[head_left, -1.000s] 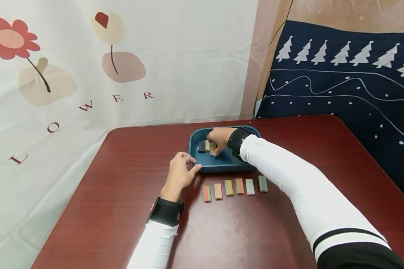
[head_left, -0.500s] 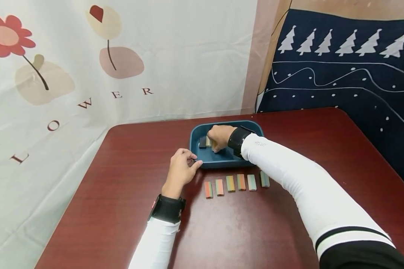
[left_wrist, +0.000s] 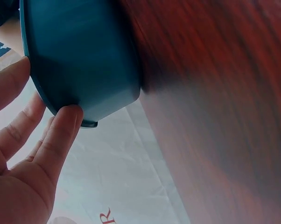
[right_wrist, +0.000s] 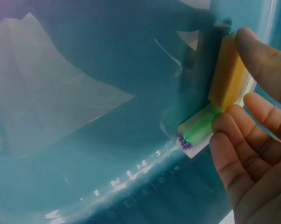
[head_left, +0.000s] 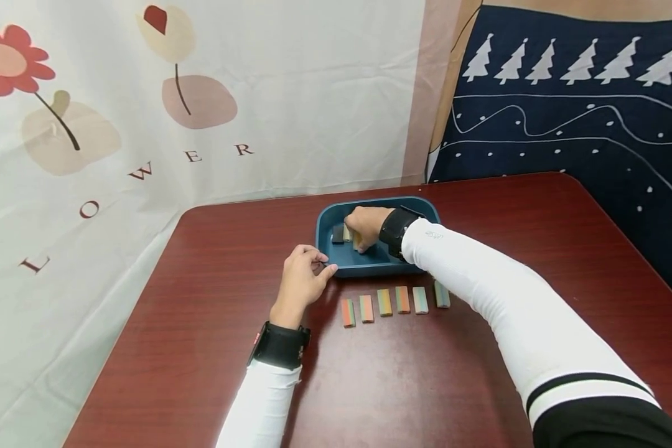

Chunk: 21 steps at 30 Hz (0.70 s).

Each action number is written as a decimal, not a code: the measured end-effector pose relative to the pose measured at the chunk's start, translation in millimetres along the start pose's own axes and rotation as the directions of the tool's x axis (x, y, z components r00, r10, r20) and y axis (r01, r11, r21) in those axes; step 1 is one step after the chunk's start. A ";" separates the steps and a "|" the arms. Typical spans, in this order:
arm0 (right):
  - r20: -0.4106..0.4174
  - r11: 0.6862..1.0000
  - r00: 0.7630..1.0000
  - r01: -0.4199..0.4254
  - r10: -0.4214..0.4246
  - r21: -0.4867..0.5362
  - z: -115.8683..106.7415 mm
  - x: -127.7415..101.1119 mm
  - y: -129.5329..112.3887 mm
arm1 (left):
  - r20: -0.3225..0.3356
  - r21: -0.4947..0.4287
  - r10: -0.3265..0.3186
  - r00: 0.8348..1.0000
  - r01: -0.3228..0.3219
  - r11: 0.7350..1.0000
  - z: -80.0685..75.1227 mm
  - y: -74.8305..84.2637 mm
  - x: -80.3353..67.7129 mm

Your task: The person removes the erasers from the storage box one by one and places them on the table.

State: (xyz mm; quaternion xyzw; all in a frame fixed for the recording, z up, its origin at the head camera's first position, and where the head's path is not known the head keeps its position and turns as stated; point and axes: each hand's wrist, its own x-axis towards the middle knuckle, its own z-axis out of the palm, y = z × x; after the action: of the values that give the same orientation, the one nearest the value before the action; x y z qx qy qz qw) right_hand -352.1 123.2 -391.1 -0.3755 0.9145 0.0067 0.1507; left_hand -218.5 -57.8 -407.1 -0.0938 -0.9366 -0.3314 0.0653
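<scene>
Leftmost, the left hand [head_left: 301, 283] pinches the blue tray [head_left: 336, 269] rim at its 7 o'clock corner on the tabletop [head_left: 201, 323], while the nearer right hand [head_left: 366, 225] grasps an orange-green block [right_wrist: 214, 111] inside, its long axis toward 1 o'clock.

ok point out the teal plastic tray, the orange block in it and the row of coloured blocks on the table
teal plastic tray [head_left: 369, 269], head view, near rim
orange block [right_wrist: 228, 77], right wrist view, broad face beside the right hand's [right_wrist: 259, 154] fingers
row of coloured blocks [head_left: 384, 302], head view, third block from the left
</scene>
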 end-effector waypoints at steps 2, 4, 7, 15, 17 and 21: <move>-0.003 1.000 1.000 0.000 0.000 0.029 -0.2 0.9 0.8 | -0.003 0.000 0.003 1.000 -0.003 1.000 -0.7 0.1 0.2; -0.003 0.998 1.000 0.003 -0.003 0.063 0.2 1.6 1.8 | -0.004 -0.007 -0.001 1.000 0.001 1.000 -0.8 0.2 -0.2; -0.008 0.996 1.000 0.007 -0.007 0.093 3.3 3.0 3.9 | -0.008 -0.004 -0.004 1.000 0.004 1.000 0.1 -0.5 -0.6; -0.018 0.993 1.000 0.015 -0.013 0.119 8.8 4.3 8.8 | -0.007 -0.017 0.008 1.000 -0.008 1.000 1.0 1.9 -3.2; -0.015 0.992 1.000 0.026 -0.025 0.121 8.3 4.0 8.5 | -0.007 -0.012 0.006 1.000 -0.006 1.000 0.5 2.1 -4.1; -0.038 0.991 0.999 0.043 -0.038 0.125 5.1 3.5 6.9 | -0.019 -0.003 0.004 1.000 -0.004 1.000 -1.6 2.5 -5.0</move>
State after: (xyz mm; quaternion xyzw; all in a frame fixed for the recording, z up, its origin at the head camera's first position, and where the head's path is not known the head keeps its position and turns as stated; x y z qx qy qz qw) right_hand -357.8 126.4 -397.7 -0.3839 0.9078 -0.0605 0.1578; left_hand -213.0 -57.6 -405.3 -0.0926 -0.9352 -0.3335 0.0748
